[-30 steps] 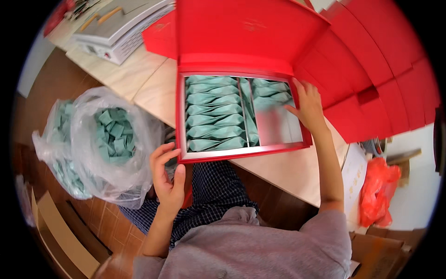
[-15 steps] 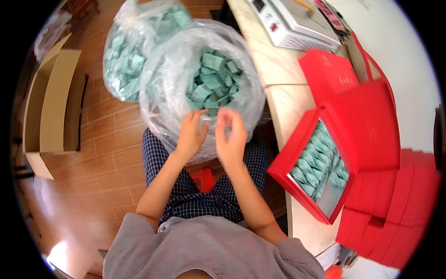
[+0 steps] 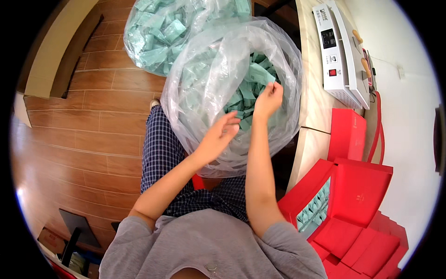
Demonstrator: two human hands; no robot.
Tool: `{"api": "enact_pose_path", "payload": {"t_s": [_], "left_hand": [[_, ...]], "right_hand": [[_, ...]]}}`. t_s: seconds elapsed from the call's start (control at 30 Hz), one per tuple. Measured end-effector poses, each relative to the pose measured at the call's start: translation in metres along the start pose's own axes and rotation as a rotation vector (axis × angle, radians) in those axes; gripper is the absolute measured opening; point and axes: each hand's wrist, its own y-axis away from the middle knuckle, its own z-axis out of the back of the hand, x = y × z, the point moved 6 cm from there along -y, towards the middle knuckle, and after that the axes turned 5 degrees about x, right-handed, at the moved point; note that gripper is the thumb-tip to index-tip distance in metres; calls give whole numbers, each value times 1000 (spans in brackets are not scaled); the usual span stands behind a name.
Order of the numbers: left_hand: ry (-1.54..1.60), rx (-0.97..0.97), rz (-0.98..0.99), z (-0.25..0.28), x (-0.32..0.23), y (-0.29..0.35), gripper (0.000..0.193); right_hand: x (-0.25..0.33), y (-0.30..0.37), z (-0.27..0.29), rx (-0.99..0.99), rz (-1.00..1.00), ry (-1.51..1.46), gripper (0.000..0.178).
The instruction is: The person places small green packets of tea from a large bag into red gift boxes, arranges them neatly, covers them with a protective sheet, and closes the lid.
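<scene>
Right hand (image 3: 268,98) reaches inside the large clear plastic bag (image 3: 200,83) of teal foil sachets (image 3: 253,81), grip pinched on one. Left hand (image 3: 218,137) rests open at the bag's near rim. Risk: thin film sagging, sachets spilling onto wooden floor (image 3: 69,139).

Sachets (image 3: 246,88) in bag (image 3: 195,93), box (image 3: 344,200) right.

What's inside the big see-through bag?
The clear plastic bag holds many teal packets. Both hands, left and right, reach in. Its bottom is covered.
</scene>
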Motion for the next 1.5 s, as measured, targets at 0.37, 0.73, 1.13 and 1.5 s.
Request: {"api": "enact_pose_path", "payload": {"t_s": [0.37, 0.73, 1.13, 1.5], "left_hand": [[764, -145, 350, -11, 23, -37, 34], [794, -41, 317, 8, 18, -22, 35], [846, 83, 389, -14, 17, -27, 47], [781, -24, 438, -5, 23, -24, 50]], "right_hand": [[16, 60, 43, 612, -174, -219, 14], [-24, -33, -27, 284, 379, 327, 15], [24, 47, 5, 882, 62, 18, 20], [-58, 7, -41, 523, 185, 657, 31]]}}
